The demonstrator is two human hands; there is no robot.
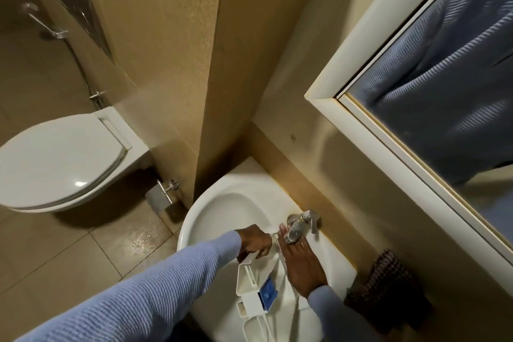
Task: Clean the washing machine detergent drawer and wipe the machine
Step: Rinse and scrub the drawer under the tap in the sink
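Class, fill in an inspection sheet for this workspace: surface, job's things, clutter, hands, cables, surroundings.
Surface: white sink, tap at its back edge.
Job's things: detergent drawer with blue insert, held over the sink.
Clutter: checked cloth beside the sink.
Hands: left hand grips the drawer's far end; right hand lies flat along its side, below the tap.
Cables: nothing seen.
Surroundings: toilet, lid down; mirror; spray hose on the wall.

The white wash basin [200,214] in front of me is the carrying surface. The white detergent drawer [261,269] lies lengthwise in its bowl, far end toward the tap [298,226] on the rear edge. A blue insert [268,294] sits in the drawer's near half. Beige floor tiles [111,253] lie below.
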